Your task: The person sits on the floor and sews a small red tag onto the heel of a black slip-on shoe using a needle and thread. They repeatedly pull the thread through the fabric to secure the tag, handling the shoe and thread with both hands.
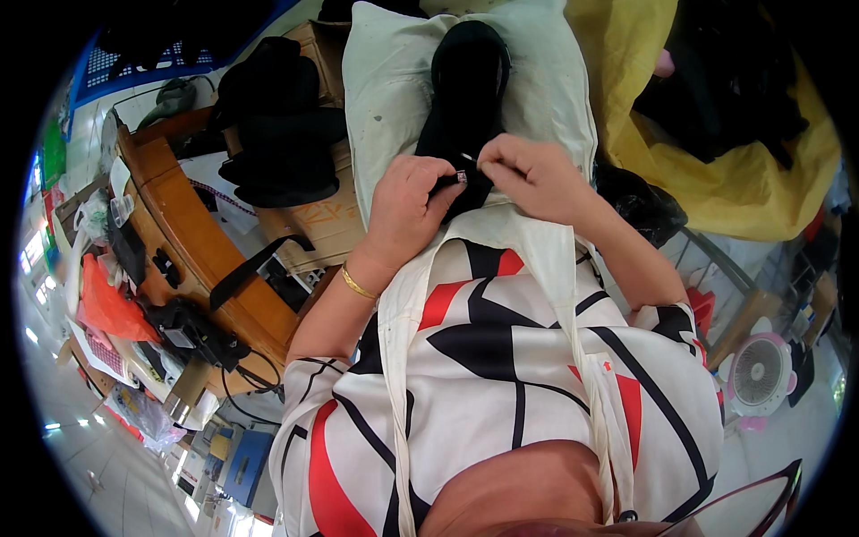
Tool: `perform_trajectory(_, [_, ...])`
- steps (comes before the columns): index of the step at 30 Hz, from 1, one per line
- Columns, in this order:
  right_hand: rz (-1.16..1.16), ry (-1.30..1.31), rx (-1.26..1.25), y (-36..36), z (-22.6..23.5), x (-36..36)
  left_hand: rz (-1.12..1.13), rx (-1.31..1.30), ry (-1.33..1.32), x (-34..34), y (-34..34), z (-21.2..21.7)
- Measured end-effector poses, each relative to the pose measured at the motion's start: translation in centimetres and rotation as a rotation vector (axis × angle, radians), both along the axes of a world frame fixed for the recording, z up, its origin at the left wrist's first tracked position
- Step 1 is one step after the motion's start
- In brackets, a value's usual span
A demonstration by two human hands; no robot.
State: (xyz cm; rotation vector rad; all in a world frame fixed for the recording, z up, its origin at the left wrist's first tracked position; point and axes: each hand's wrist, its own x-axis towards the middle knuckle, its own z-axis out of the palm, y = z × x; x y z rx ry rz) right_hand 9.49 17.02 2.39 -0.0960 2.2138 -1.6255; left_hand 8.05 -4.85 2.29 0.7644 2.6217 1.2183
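A black fabric shoe or boot (469, 76) lies lengthwise on a white cloth (385, 80) over my lap, its rounded end pointing away from me. My left hand (412, 201) is closed on the near part of the shoe, thumb and fingers pinching the black material. A small shiny patch shows at the left thumb tip; I cannot tell what it is. Just to the right, my right hand (532, 177) is closed in a pinch above the shoe. A short, thin, pale piece (469, 157) sticks out from its fingertips toward the left hand, too small to name.
On the left, black shoes (282, 161) are piled on cardboard (309, 224) beside a wooden table (179, 206) with cluttered items. A yellow bag (734, 206) holding black pieces (716, 89) stands at the right. A pink-and-white fan (759, 371) is farther right, and a blue crate (116, 67) far left.
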Motion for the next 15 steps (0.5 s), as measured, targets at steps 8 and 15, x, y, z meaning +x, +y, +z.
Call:
perform_trajectory(8, [0.081,0.186,0.131,-0.6,-0.4,1.3,0.072,0.071,0.051,0.7,-0.1,-0.9])
perform_trajectory(15, [0.093,0.195,0.138,-0.5,-0.5,1.2,0.067,0.108,0.102,0.6,0.1,-1.0])
